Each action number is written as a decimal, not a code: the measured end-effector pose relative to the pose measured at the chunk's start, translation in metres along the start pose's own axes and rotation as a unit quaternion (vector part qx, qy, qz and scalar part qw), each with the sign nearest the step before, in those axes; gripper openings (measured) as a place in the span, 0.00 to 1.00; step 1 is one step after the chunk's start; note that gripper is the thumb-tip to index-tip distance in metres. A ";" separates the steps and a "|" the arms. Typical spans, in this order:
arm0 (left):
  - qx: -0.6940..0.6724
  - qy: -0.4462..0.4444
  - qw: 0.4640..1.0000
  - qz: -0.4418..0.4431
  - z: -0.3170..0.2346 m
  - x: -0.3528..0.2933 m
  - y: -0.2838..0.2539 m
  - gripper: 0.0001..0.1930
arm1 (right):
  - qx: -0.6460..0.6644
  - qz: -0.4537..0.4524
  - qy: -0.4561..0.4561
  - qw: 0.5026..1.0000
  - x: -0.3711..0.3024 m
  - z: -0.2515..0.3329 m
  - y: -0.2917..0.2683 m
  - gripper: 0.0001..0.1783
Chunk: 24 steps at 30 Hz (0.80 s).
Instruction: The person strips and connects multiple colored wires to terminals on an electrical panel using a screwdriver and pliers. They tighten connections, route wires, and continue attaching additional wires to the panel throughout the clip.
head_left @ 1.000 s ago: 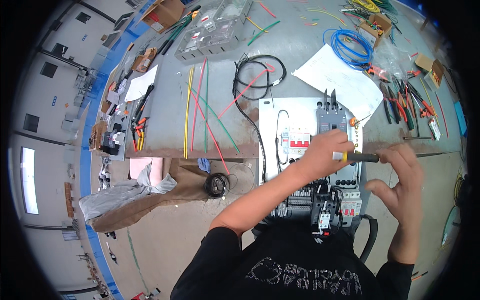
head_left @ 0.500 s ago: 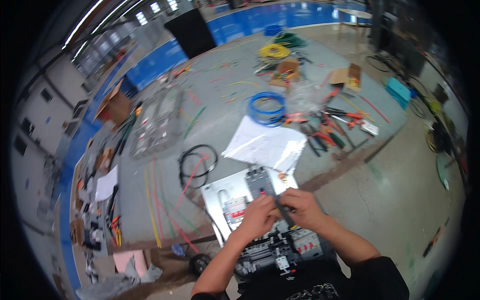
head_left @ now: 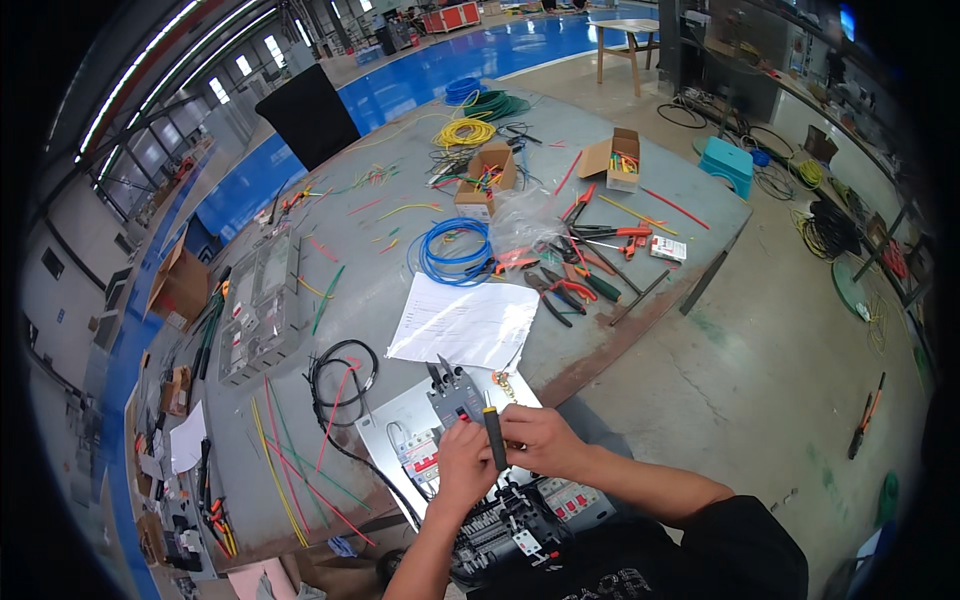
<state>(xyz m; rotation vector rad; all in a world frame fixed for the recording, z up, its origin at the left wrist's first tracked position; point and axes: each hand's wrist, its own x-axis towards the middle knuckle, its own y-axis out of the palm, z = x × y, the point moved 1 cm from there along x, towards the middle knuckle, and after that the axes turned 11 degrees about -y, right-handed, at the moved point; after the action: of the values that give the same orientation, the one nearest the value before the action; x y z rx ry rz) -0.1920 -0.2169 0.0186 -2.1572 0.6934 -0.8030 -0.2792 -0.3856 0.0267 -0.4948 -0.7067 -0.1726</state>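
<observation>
The person's right hand [head_left: 540, 440] grasps a black-handled tool [head_left: 495, 443] with a yellow collar, its thin end pointing away from the body; the left hand [head_left: 464, 465] is curled right beside the handle, and whether it grips the tool or something else cannot be told. Both hands are above a pale panel [head_left: 378, 424], the dark grey breaker [head_left: 447, 399] just beyond them and a row of red-switched breakers [head_left: 420, 458] to the left hand's left. Well beyond the right hand stands an open cardboard carton [head_left: 622, 183], flap out, filled with small red, yellow and green pieces. To its left, straight ahead of the hands, a second carton [head_left: 473, 204] holds similar coloured bits, with a crumpled clear bag [head_left: 530, 218] near it, contents unclear. Far out to the left of the left hand, a clear plastic enclosure [head_left: 264, 361] with compartments contains small white and red parts; beyond that is a larger brown box [head_left: 181, 288], its inside too hard to make out. A turquoise plastic object [head_left: 727, 168] stands off the table, well past the right hand.
</observation>
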 end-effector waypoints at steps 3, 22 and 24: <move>-0.027 0.025 0.999 0.017 0.008 -0.001 -0.003 0.11 | 0.000 0.005 -0.016 1.000 0.001 0.001 -0.001 0.13; 0.026 0.006 0.999 -0.031 0.010 -0.011 0.010 0.12 | -0.065 -0.002 -0.031 0.997 0.001 0.004 0.003 0.15; 0.054 -0.016 0.997 -0.044 0.006 -0.008 0.014 0.12 | -0.066 -0.005 -0.026 0.997 0.001 0.004 0.001 0.14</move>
<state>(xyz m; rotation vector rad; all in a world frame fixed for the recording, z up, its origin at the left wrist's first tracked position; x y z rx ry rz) -0.1967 -0.2171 0.0022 -2.1092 0.5290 -0.8318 -0.2803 -0.3830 0.0300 -0.6249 -0.7512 -0.2170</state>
